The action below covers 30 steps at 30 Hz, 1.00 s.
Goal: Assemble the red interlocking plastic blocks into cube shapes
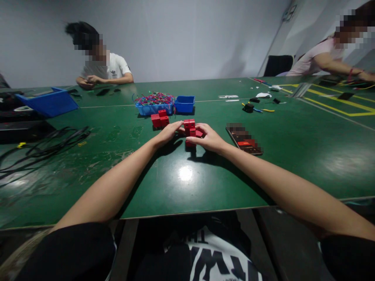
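A stack of red blocks (190, 132) stands upright on the green table, in front of me at the middle. My right hand (208, 137) is closed round its right side, with the thumb across the front. On the stack's left side is my left hand (170, 132), its fingertips at the blocks; whether they grip or only touch is too small to tell. Another group of red blocks (159, 119) sits just beyond my left hand, apart from the stack.
Behind the blocks are a blue bin of coloured wires (155, 104) and a smaller blue bin (184, 104). A phone (244, 140) lies right of my right hand. Black cables (55, 142) spread at left. Two people sit across the green table (187, 195).
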Each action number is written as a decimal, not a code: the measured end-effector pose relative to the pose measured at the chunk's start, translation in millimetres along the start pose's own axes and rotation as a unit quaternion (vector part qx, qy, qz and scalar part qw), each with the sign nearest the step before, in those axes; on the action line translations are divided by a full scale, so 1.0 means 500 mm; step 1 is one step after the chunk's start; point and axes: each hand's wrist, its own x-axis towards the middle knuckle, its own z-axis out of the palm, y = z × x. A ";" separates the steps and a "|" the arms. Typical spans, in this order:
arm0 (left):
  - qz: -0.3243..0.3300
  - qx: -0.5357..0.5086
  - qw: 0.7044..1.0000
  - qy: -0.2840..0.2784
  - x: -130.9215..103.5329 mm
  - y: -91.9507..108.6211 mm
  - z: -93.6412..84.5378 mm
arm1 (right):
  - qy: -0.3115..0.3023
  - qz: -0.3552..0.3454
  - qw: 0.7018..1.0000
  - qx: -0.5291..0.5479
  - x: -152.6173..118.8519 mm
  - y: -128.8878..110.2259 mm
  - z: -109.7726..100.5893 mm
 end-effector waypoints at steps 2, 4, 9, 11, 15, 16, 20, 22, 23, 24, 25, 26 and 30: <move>0.004 -0.028 1.000 0.013 -0.002 0.003 0.011 | -0.010 -0.002 1.000 -0.005 0.001 -0.006 -0.003; 0.045 -0.031 0.998 0.021 -0.004 0.003 0.022 | -0.016 0.002 1.000 -0.009 0.001 -0.011 -0.005; 0.126 -0.020 0.992 -0.010 -0.008 0.001 0.046 | -0.041 0.012 0.999 0.027 0.005 -0.009 -0.008; 0.148 0.000 0.989 -0.013 -0.011 0.004 0.053 | -0.046 0.015 0.998 0.034 0.009 -0.007 -0.008; 0.191 0.087 0.978 0.016 -0.015 0.010 0.063 | -0.052 -0.010 0.999 0.009 0.015 -0.005 -0.011; 0.200 0.106 0.974 0.026 -0.015 0.011 0.064 | -0.054 -0.013 0.998 0.003 0.016 -0.006 -0.012; 0.214 0.158 0.963 0.051 -0.011 0.004 0.064 | -0.063 0.000 0.998 -0.015 0.013 -0.008 -0.013; 0.215 0.191 0.955 0.066 -0.010 -0.001 0.060 | -0.058 0.006 0.998 -0.010 0.013 -0.007 -0.013; 0.215 0.210 0.951 0.074 -0.010 -0.002 0.058 | -0.050 0.012 0.999 -0.004 0.013 -0.005 -0.012; 0.216 0.228 0.946 0.080 -0.011 -0.003 0.056 | -0.043 0.020 0.999 0.004 0.014 -0.003 -0.012; 0.216 0.243 0.942 0.083 -0.012 -0.003 0.054 | -0.038 0.027 0.999 0.010 0.016 0.000 -0.012; 0.217 0.256 0.939 0.080 -0.013 -0.002 0.052 | -0.033 0.032 0.999 0.011 0.018 0.003 -0.013; 0.212 0.287 0.932 0.063 -0.017 0.004 0.045 | -0.022 -0.002 0.998 -0.061 0.021 0.014 -0.019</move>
